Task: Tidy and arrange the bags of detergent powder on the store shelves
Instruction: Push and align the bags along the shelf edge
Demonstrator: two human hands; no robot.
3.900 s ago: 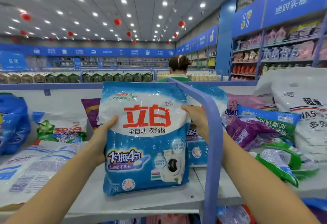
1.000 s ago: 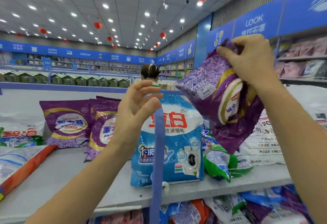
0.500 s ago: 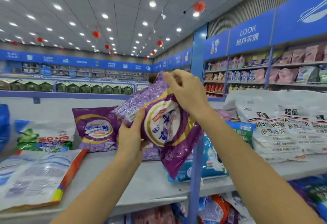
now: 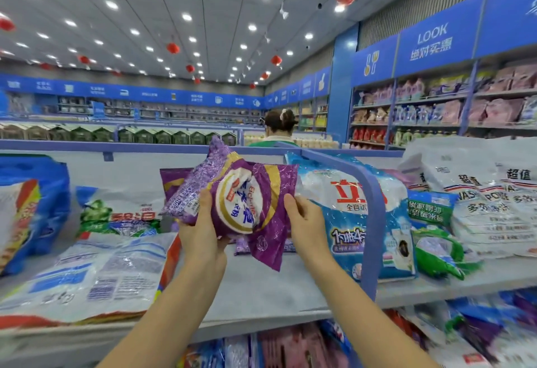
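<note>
Both hands hold the purple bag [image 4: 244, 204] in the air above the middle of the shelf [image 4: 261, 289], tilted, with its round label facing the camera. The left hand [image 4: 203, 234] grips its lower left side, thumb pressed on the front and the fingers curled out of sight behind. The right hand [image 4: 305, 222] holds the right edge, thumb up against the front; how far its fingers wrap behind cannot be told. Just right of the hands a blue bag [image 4: 345, 222] stands upright on the shelf, partly covered by a curved blue post [image 4: 370, 222] in front of it. Further right lie a green bag [image 4: 436, 248] and stacked white bags [image 4: 494, 202]. Behind the held bag, against the back panel, a second purple bag [image 4: 173, 178] shows. To the left a flat bag [image 4: 96, 274] lies face down near the shelf's front edge, with a green-and-white bag [image 4: 122, 213] behind it.
</note>
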